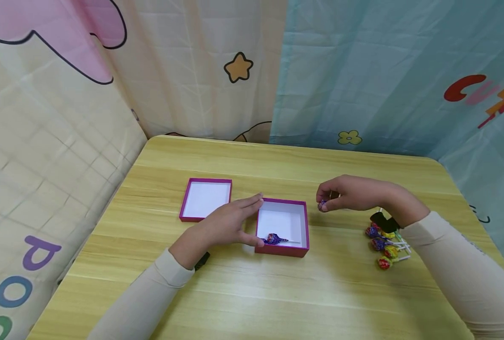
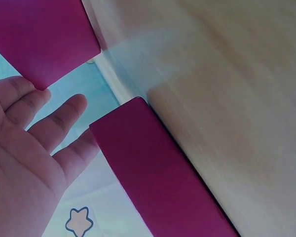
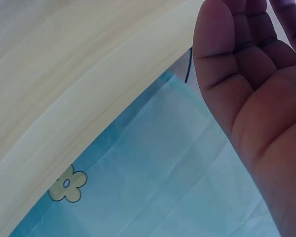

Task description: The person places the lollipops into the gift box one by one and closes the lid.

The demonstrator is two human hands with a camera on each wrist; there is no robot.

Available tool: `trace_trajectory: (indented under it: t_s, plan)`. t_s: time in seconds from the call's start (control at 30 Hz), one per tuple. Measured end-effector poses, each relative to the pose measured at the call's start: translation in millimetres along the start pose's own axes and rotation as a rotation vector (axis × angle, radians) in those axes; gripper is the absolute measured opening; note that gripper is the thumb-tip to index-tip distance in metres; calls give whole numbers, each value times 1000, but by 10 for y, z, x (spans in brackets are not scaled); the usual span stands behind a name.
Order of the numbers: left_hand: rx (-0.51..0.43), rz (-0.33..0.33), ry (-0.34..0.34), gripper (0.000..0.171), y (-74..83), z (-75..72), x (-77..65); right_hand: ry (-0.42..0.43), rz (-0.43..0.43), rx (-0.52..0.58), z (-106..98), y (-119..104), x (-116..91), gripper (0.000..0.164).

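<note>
An open magenta box [image 1: 305, 226] with a white inside stands on the table, with one purple-wrapped lollipop [image 1: 273, 239] lying along its near side. My left hand [image 1: 231, 222] rests at the box's left wall, fingers extended toward the far corner and thumb at the near one. In the left wrist view the fingertips touch the edge of the box [image 2: 49, 39]. To the right of the box, my right hand [image 1: 349, 193] pinches a purple-wrapped lollipop [image 1: 322, 205] between thumb and fingers, above the table. The right wrist view shows curled fingers [image 3: 214, 34], the lollipop hidden.
The box lid [image 1: 205, 198] lies inside-up left of the box, behind the left hand. Several lollipops [image 1: 384, 263] with purple, red and yellow wrappers lie in a pile under the right forearm. Printed curtains [image 1: 362, 71] hang behind the wooden table [image 1: 277, 297].
</note>
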State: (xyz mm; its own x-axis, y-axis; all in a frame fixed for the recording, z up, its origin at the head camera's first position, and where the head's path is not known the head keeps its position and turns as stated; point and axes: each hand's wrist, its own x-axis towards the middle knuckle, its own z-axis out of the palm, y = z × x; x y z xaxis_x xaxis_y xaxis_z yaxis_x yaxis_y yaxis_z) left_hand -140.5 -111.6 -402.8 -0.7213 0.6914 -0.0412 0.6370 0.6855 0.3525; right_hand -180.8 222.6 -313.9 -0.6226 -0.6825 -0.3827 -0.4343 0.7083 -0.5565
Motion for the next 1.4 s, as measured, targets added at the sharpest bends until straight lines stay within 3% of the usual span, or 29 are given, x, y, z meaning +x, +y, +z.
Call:
trace_trajectory:
  t_s: [0.33, 0.63, 1.4]
  plan:
    - [-15, -11, 1, 108, 11, -2, 1, 20, -62, -15, 11, -293, 158, 7]
    - [-19, -3, 9, 108, 5, -2, -1, 34, -95, -48, 94, -423, 331, 9]
    - [-33, 1, 8, 110, -2, -7, 19, 101, -192, 48, 354, -502, 653, 11]
